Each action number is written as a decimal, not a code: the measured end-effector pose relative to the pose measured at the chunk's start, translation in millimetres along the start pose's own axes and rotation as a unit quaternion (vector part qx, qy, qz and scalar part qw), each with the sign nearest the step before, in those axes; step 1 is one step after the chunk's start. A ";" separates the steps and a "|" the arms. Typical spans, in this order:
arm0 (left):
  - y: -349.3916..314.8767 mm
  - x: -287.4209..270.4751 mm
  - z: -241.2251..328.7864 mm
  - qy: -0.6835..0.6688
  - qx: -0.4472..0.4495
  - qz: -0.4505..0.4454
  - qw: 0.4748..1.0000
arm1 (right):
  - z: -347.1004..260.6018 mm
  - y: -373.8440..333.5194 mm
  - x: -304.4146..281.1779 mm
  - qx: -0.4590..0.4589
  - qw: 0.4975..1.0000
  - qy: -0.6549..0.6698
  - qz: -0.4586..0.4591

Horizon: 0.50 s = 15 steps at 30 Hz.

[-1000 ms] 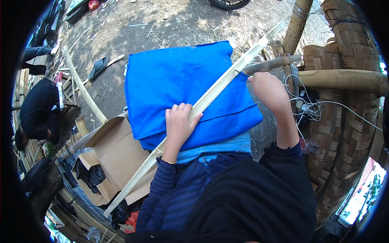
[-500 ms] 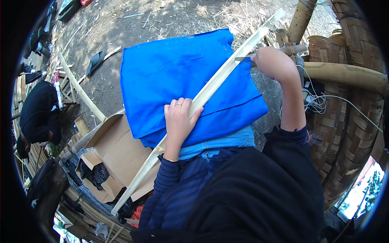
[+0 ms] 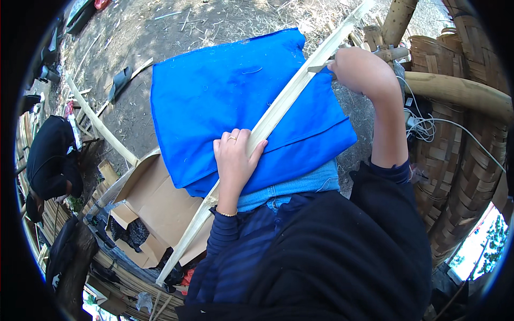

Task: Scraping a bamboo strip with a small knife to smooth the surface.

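A long pale bamboo strip (image 3: 284, 105) slants across my lap, from the lower left to the upper right. Beneath it, a blue cloth (image 3: 214, 107) covers my thighs. My left hand (image 3: 235, 159) is wrapped round the strip near its middle, thumb on the right side. Farther up, my right hand (image 3: 360, 70) is closed on a knife, its handle hidden in the fist. The knife's blade (image 3: 319, 67) lies across the strip and touches it at the right edge of the cloth.
An open cardboard box (image 3: 160, 187) stands at my left, with black plastic inside. Woven bamboo panels (image 3: 444, 176), a bamboo pole (image 3: 460, 88) and a white cable (image 3: 425, 128) are at my right. A person in black (image 3: 51, 155) bends over at far left. A sandal (image 3: 120, 83) lies on the ground.
The knife blade has turned a little and sits slightly higher on the picture, still against the strip. My left hand keeps its hold. The whole view has shifted slightly.
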<state>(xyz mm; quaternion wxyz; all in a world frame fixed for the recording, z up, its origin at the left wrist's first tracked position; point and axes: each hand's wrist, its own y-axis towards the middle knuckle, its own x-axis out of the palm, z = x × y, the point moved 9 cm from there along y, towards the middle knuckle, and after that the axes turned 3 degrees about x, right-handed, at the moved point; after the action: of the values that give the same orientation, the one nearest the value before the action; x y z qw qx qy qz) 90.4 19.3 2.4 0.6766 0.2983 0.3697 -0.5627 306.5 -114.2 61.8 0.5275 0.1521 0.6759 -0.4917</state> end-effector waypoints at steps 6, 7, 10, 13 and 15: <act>-1.3 -0.2 -1.0 -0.007 -0.006 -0.002 1.000 | 18.9 2.7 8.7 0.046 0.997 0.000 -0.058; -2.4 -0.5 -0.1 -0.006 -0.003 0.001 1.000 | 16.2 0.2 12.3 0.030 0.997 0.002 -0.070; -2.3 0.1 -0.3 -0.002 0.002 0.009 1.000 | 16.8 3.5 13.3 0.025 0.996 0.007 -0.090; -1.8 -0.1 0.2 -0.001 0.001 0.010 1.000 | 18.1 3.2 17.2 0.024 0.996 0.003 -0.086; -2.9 -2.5 0.7 -0.002 -0.003 0.005 1.000 | 19.3 0.2 9.5 0.043 0.997 0.008 -0.066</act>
<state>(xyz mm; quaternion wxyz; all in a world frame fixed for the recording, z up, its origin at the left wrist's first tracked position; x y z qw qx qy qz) 87.5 19.5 4.9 0.6813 0.2972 0.3680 -0.5587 313.7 -133.0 54.3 0.4816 0.1339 0.6666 -0.5529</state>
